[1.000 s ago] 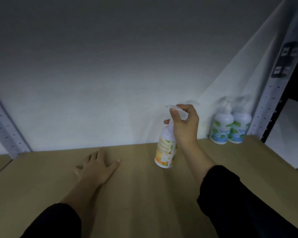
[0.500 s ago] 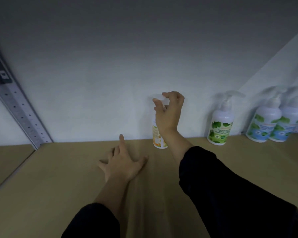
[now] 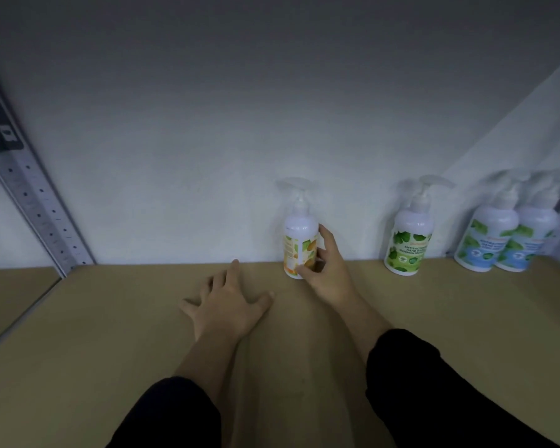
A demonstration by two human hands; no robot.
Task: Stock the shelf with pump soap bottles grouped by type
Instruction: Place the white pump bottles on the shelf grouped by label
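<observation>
Head view. The orange-label pump bottle [image 3: 299, 245] stands upright at the back wall [image 3: 207, 140] of the shelf [image 3: 110, 334], its body held between thumb and fingers of the right hand [image 3: 328, 270]. The left hand [image 3: 228, 307] is laid flat, fingers spread. The bottle is judged rigid, smooth and top-heavy, best taken mid-body. Bare shelf lies leftward; the green-label bottle [image 3: 408, 242] stands well apart.

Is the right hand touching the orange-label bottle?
Touching. The head view shows the right hand with thumb and fingers wrapped around the orange-label bottle, upright on the shelf.
</observation>
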